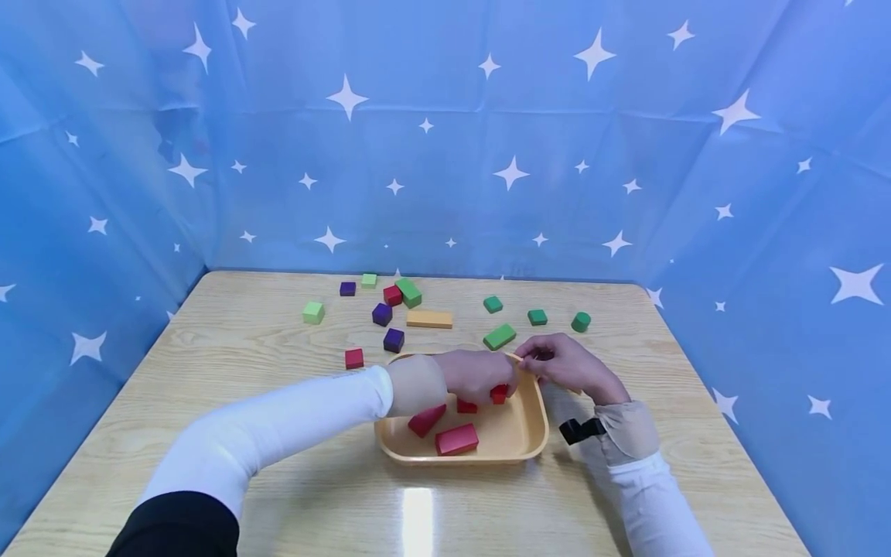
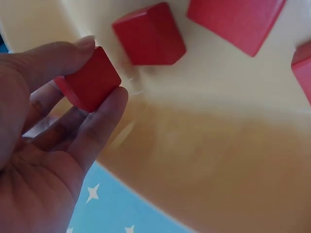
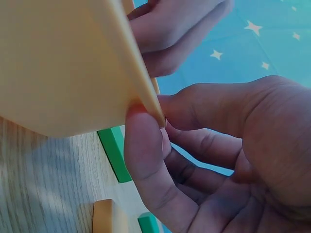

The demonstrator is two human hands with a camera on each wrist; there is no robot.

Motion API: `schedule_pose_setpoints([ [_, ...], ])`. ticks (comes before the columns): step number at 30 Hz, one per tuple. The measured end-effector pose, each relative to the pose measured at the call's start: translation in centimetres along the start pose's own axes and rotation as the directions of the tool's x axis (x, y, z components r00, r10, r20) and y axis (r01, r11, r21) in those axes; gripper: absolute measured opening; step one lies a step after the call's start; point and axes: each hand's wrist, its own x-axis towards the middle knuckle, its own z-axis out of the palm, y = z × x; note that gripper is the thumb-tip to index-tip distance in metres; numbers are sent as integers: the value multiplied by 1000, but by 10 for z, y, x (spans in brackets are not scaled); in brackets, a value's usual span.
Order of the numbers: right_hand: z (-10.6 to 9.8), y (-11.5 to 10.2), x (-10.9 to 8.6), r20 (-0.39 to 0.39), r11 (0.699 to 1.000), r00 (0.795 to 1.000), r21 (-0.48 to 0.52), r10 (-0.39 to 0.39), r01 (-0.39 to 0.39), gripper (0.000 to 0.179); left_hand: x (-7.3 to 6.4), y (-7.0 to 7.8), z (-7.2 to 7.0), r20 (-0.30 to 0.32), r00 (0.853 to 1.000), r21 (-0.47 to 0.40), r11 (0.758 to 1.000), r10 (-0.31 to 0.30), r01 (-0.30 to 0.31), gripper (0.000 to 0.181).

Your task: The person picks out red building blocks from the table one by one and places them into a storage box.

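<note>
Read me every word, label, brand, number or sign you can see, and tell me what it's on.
None: no readable text in any view. The tray and the red block in the left hand look plain where visible; the curtain shows white stars, no readable lettering.

A pale wood-grain worktop (image 1: 313,499) spreads around the hands, and a blue backdrop (image 1: 445,205) with white stars hangs well beyond them and down both sides. Just past the hands lies a bright green block (image 1: 500,336); farther off sit two dark green blocks (image 1: 537,317) and a dark green cylinder (image 1: 581,322). Beyond the left hand, to its left, are an orange plank (image 1: 429,319), three purple blocks (image 1: 382,314) and two light green cubes (image 1: 313,312).
</note>
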Motion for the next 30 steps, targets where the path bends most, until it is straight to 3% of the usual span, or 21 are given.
schedule_pose_setpoints([
  [4, 1, -2, 0, 2, 1000, 1000, 5, -1, 1, 18, 5, -4, 9, -7, 999, 76, 996, 45, -45, 8],
  [16, 1, -1, 1, -4, 1000, 1000, 16, 14, -14, 18, 5, -4, 15, -16, 999, 155, 987, 42, -39, 10],
  [25, 1, 0, 1, -4, 1000, 1000, 11, 25, -25, 18, -4, -1, 11, 23, 999, 23, 999, -38, 38, 49],
  [30, 0, -1, 1, 1, 1000, 1000, 14, 27, -27, 18, -15, 1, 3, -6, 998, -31, 997, -64, 64, 57],
])
